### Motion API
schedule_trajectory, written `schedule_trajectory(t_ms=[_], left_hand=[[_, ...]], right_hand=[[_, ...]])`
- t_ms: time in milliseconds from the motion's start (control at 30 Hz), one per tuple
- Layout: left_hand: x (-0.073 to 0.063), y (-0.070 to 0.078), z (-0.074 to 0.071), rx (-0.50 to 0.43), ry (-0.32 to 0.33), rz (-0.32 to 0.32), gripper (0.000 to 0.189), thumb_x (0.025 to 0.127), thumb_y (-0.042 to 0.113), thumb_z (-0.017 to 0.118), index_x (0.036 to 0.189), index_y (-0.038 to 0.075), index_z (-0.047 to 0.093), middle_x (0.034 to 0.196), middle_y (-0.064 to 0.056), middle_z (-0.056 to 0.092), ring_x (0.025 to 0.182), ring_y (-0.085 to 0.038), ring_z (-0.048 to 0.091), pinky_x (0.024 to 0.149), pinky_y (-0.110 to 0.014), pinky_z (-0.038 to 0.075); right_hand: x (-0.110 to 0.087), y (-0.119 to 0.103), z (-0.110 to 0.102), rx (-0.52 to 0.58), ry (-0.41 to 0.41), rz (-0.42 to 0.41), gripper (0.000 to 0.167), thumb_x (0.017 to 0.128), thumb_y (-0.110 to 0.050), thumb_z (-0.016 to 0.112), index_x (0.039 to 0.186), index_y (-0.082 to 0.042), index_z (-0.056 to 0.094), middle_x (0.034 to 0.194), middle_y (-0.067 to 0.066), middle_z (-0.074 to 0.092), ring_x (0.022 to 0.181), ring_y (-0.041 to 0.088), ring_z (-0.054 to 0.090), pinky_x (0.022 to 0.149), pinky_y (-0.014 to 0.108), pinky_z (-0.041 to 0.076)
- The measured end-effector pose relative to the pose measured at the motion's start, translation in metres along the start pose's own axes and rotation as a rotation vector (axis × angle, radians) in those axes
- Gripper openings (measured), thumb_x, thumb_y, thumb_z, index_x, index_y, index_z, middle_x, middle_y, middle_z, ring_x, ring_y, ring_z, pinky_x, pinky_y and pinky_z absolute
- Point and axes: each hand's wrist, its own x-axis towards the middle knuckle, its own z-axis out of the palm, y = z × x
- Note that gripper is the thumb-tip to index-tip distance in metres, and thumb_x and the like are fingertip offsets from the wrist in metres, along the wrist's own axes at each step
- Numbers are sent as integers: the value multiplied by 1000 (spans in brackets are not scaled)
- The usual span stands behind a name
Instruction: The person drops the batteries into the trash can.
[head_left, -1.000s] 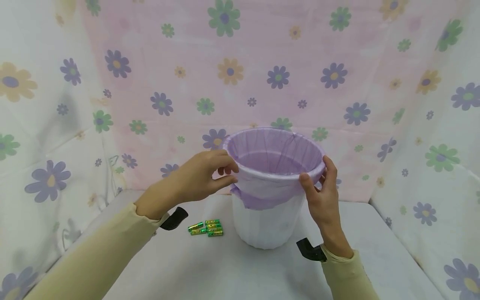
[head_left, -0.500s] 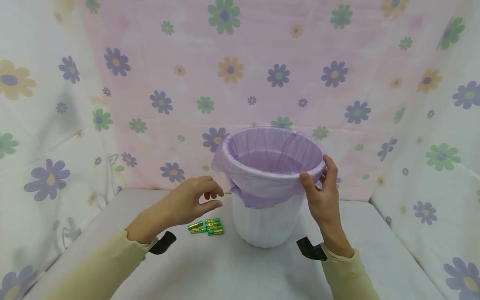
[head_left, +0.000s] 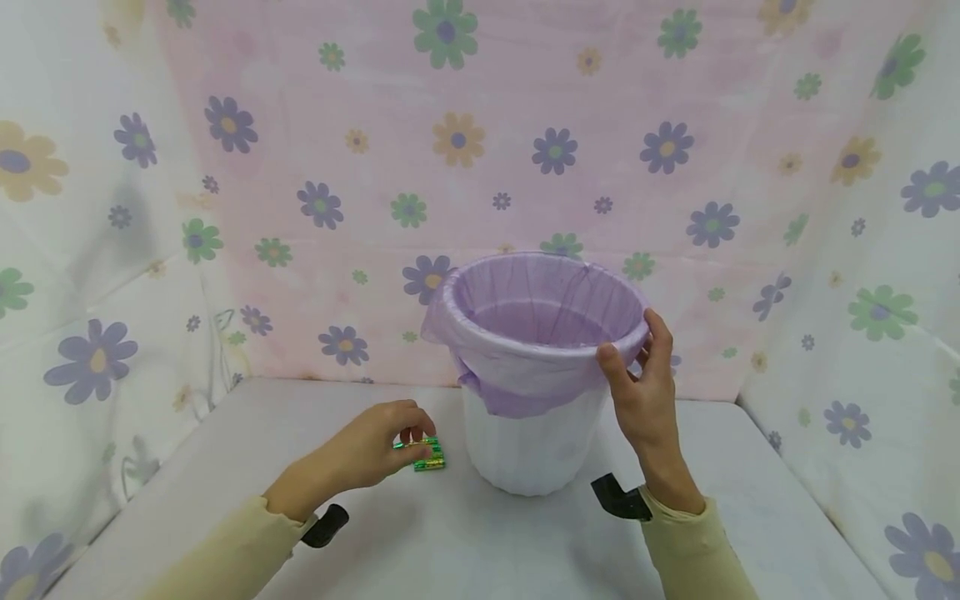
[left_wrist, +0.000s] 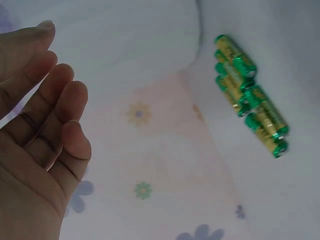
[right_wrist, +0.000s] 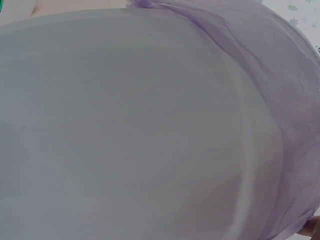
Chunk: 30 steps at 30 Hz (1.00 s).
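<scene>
A white trash can (head_left: 532,454) stands on the table, lined with a thin purple bag (head_left: 525,321) folded down over its rim. My right hand (head_left: 648,396) grips the rim at the right, thumb in front and fingers on the outer side. In the right wrist view the can's wall (right_wrist: 125,125) fills most of the picture, with the bag's loose edge (right_wrist: 295,100) hanging beside it. Left of the can, my left hand (head_left: 375,442) hovers by several green-and-gold batteries (head_left: 430,463), partly covering them. The left wrist view shows its fingers loosely bent, holding nothing, apart from the batteries (left_wrist: 235,50).
A white cover spreads over the table (head_left: 480,550). Flower-patterned cloth (head_left: 495,167) hangs behind and along both sides. Black wrist mounts (head_left: 326,527) stick out below both forearms.
My left hand has let go of the bag at the can's left rim and come down to the batteries. The bag's left edge now hangs loose outside. The right hand stays put.
</scene>
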Motion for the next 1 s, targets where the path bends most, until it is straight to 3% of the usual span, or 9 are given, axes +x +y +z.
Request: schedule_trajectory(t_ms=[300, 567, 1000], left_hand=[[-3, -23, 32, 26, -50, -37, 14, 84, 17, 73, 96, 14, 66, 83, 13, 54, 76, -10, 54, 68, -26, 46], [-1, -40, 58, 42, -94, -83, 20, 84, 19, 73, 100, 9, 67, 90, 2, 60, 80, -16, 57, 70, -30, 47], [11, -56, 78, 96, -104, -96, 20, 80, 17, 77, 96, 10, 67, 87, 2, 55, 76, -12, 52, 70, -31, 46]], right_hand=[[0, 1, 0, 11, -2, -10, 73, 91, -31, 61, 150, -24, 19, 142, 12, 33, 126, 29, 40, 101, 57, 35], [1, 2, 1, 4, 0, -9, 73, 91, -32, 61, 150, -25, 19, 143, 12, 33, 126, 30, 40, 101, 58, 35], [1, 0, 1, 16, -2, -8, 72, 91, -31, 62, 150, -25, 20, 143, 11, 33, 125, 29, 40, 101, 56, 36]])
